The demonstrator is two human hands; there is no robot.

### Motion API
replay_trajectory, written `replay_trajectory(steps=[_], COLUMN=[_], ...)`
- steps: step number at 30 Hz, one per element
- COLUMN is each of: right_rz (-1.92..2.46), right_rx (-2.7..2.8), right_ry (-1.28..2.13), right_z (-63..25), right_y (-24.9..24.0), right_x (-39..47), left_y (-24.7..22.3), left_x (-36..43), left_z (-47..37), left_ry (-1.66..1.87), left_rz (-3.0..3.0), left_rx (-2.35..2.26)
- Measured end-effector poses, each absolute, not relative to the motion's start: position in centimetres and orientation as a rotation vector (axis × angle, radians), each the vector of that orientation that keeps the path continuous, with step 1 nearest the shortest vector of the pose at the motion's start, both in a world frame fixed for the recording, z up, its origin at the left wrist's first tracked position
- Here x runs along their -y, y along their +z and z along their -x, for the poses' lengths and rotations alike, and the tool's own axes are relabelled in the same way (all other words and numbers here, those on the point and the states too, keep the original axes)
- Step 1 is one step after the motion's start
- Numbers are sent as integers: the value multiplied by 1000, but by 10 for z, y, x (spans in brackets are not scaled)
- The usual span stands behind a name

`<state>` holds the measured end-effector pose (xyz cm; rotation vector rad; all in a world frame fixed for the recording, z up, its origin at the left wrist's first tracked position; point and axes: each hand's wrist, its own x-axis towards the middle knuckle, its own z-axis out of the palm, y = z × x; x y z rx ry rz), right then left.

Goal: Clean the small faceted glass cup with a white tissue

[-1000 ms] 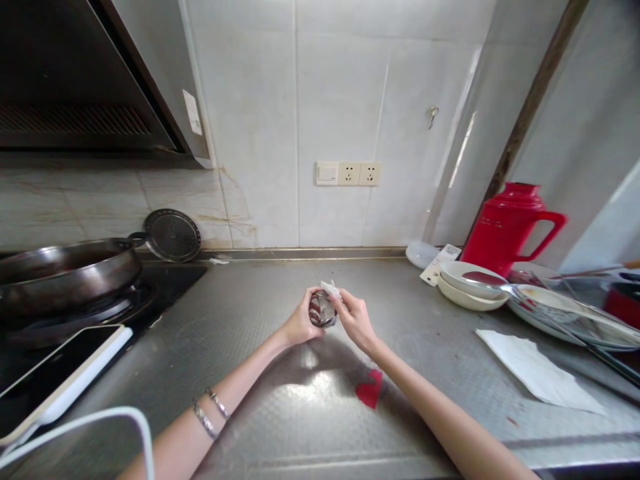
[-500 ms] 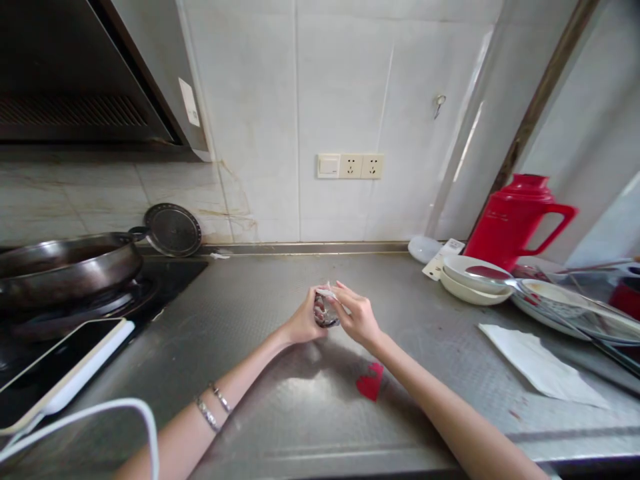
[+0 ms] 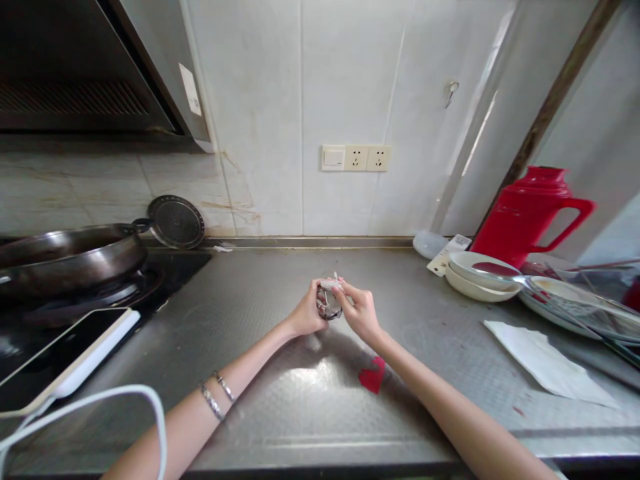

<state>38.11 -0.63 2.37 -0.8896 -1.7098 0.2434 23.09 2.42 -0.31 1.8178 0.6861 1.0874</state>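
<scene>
My left hand (image 3: 306, 315) is wrapped around the side of a small clear glass cup (image 3: 329, 308), its round mouth tilted toward me, above the middle of the counter. A crumpled white tissue (image 3: 330, 285) lies over the cup's upper rim. My right hand (image 3: 361, 309) pinches this tissue against the rim from the right side, with a small tip of it sticking up past the fingers. Part of the cup is hidden behind both hands. Below my right wrist, a red heart-shaped piece (image 3: 373, 376) lies on the steel counter (image 3: 260, 413).
At left, a pan (image 3: 75, 263) sits on the stove, with a phone (image 3: 65, 360) and white cable (image 3: 100, 395) in front. On the right are a red thermos (image 3: 525, 217), stacked bowls (image 3: 483, 287), plates and a folded white paper (image 3: 547, 363). Wall sockets (image 3: 367, 158) are behind.
The fingers of my right hand have curled in from a flatter pose and now pinch the tissue at the cup's rim. The camera view has shifted slightly.
</scene>
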Motion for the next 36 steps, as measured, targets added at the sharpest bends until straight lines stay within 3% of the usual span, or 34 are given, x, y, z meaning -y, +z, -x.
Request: replay_trajectory(steps=[4, 10, 17, 24, 32, 36], right_rz=[727, 1030, 708, 1015, 689, 887], right_rx=[1846, 1683, 1854, 1662, 1874, 1725], right_ry=[185, 236, 140, 226, 127, 180], right_z=[-380, -384, -377, -384, -377, -384], right_y=[22, 16, 20, 23, 29, 33], right_x=[3, -12, -1, -11, 0, -4], left_y=[-8, -13, -10, -5, -7, -5], left_x=[-28, -29, -30, -25, -31, -30], left_z=[-232, -233, -232, -233, -233, -232], left_ry=[1106, 1100, 1142, 1160, 1158, 1162], left_rz=[-1719, -1600, -1515, -1462, -1494, -1530], left_rx=[-621, -647, -613, -666, -601, -605])
